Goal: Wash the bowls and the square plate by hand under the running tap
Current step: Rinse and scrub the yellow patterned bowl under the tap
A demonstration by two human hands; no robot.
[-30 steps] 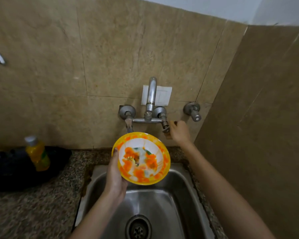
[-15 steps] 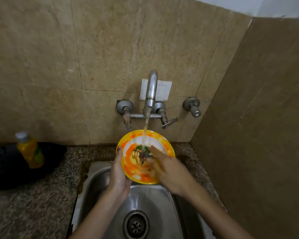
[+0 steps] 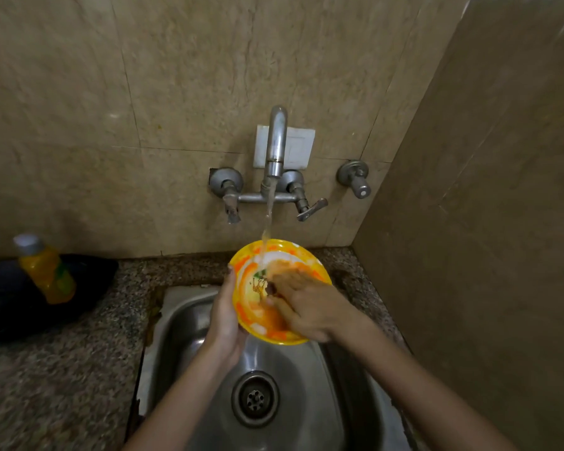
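Over on the left, a yellow plastic bottle with a grey cap point(image 3: 44, 271) is seen tilted against a black rounded object point(image 3: 13, 314), which is laid on the speckled granite counter point(image 3: 62, 369). A stainless steel sink basin point(image 3: 183, 320) is set into that counter, its round drain strainer point(image 3: 255, 398) shown at the bottom. A white rectangular wall plate point(image 3: 302, 146) is fixed to the beige stone tiles point(image 3: 176, 76), and a grey metal stop valve point(image 3: 355, 177) is mounted to its right.

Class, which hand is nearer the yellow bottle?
Left. The left hand holds the bowl by its left rim, closer to the bottle; the right hand lies inside the bowl, farther right.
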